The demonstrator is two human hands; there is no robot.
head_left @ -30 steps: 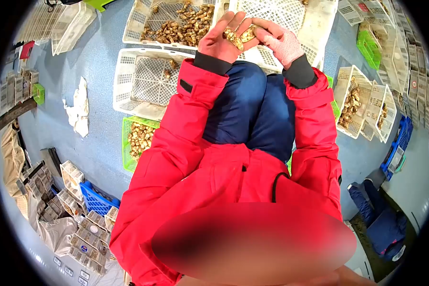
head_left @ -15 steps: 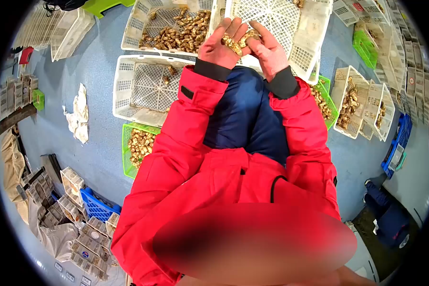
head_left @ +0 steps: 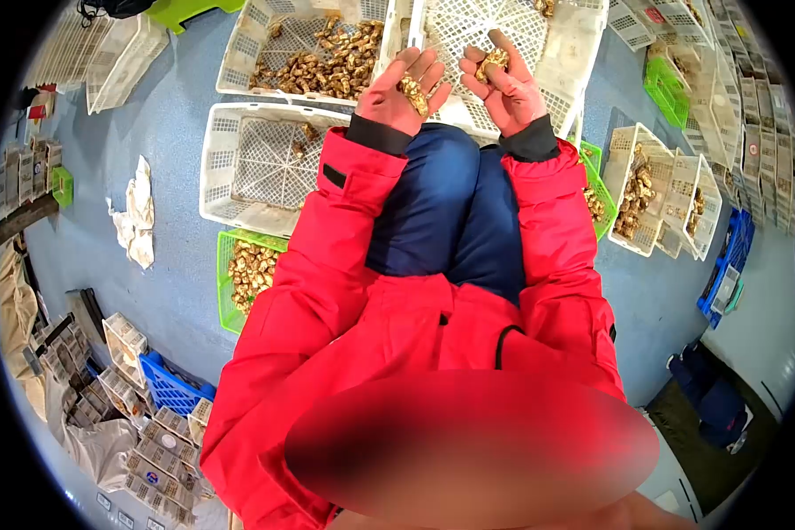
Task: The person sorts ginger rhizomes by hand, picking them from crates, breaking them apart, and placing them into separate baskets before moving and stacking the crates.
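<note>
My left hand (head_left: 390, 99) is palm up with its fingers spread, and a lumpy brown-and-cream piece (head_left: 413, 94) rests on it. To its right, my right hand (head_left: 515, 99) holds another lumpy piece (head_left: 495, 60) between its thumb and fingers. Both hands are over the near side of a white crate (head_left: 583, 44) with a mesh bottom. At the upper left, a second white crate (head_left: 231, 66) bears many such pieces. Below that one, a third white crate (head_left: 216, 172) contains a few.
Green baskets of pieces stand at my left (head_left: 228, 291) and right (head_left: 602, 201). More white crates (head_left: 652, 238) with pieces are farther right. A white cloth (head_left: 136, 216) lies on the blue floor. A blue crate (head_left: 172, 389) is at the lower left, and a person's dark clothing (head_left: 720, 406) shows at lower right.
My hands have moved apart, the left one left and slightly down, the right one a little right. Each has kept a piece. The right hand's piece is now lifted clear of the left hand.
</note>
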